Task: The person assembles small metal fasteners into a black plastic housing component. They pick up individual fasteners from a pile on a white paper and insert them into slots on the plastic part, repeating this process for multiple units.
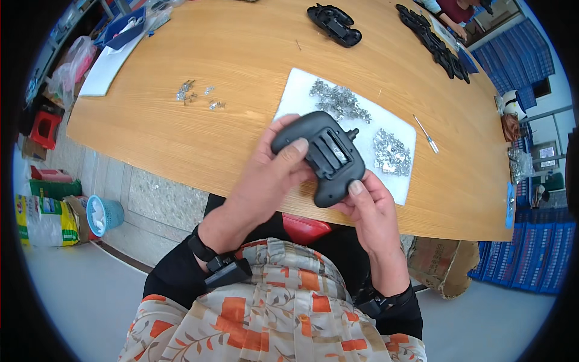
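Observation:
A black game controller (347,136) is held between my two hands above the table's near edge, its back with the open battery bay turned up. My left hand (274,166) grips the left end, thumb pressed on the back beside the bay. My right hand (375,208) closes on the lower right grip, thumb on top. Fingers under the controller are mostly hidden. Beneath and beyond it lies a white foam sheet (295,90) bearing two heaps of small metal parts, one farther back (341,101) and one to the right (392,152).
Right of the sheet lies a screwdriver (427,134). Small metal pieces (186,92) are scattered at left. A controller shell (335,24) lies at the back, and a row of black shells (433,45) at far right, near another person (461,12). A blue bin (447,57) sits beside them.

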Tool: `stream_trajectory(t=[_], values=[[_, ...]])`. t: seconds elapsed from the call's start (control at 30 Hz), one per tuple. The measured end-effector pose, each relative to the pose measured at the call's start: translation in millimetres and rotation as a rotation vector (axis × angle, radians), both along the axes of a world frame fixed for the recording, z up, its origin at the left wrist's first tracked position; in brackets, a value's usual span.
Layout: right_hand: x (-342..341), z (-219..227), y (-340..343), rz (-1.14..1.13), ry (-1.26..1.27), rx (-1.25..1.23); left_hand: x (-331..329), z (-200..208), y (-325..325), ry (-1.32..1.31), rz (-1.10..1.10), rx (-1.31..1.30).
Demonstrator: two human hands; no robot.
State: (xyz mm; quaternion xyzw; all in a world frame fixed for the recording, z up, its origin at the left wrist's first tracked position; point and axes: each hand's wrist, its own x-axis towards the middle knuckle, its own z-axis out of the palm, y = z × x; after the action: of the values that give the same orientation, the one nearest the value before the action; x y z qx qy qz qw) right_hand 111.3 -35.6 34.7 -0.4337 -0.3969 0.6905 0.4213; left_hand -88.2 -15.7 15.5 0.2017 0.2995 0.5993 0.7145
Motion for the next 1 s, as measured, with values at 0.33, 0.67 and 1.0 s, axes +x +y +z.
stream_trajectory(t=[0.33,0.67,1.0], values=[[26,10,31,-0.095,-0.882,0.47,-72,9,16,0.583,0.04,0.057],[-8,21,63,0.032,-1.083,0.682,-67,-12,19,0.773,-0.012,0.144],[18,11,62,-0.013,-1.163,0.638,-68,-16,22,0.722,-0.08,0.091]])
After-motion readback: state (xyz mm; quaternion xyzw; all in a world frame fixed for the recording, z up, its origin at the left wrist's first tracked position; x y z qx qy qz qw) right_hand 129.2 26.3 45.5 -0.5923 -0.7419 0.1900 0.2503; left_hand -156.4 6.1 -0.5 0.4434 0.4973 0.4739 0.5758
